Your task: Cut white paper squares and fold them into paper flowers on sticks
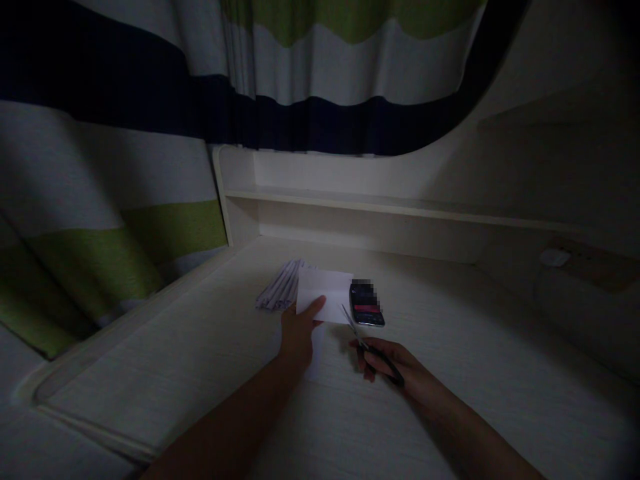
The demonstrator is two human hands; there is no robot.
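Observation:
My left hand (pixel 300 328) grips a white sheet of paper (pixel 325 287) by its lower left part, thumb on top. In my right hand (pixel 383 359) is a pair of scissors (pixel 356 328) with dark handles, its blades pointing up and left toward the paper's lower right corner. Whether the blades touch the paper I cannot tell. Partly behind the paper, to the left, lies a bundle of folded white paper strips (pixel 280 290). A phone (pixel 367 307) with a lit screen rests just right of the paper, above the scissors.
The pale tabletop (pixel 210 360) has a raised rim on the left. A low shelf (pixel 350 201) runs along the back. Striped curtains (pixel 310 120) hang behind and at left. A white plug (pixel 555 257) sits in a power strip at the right.

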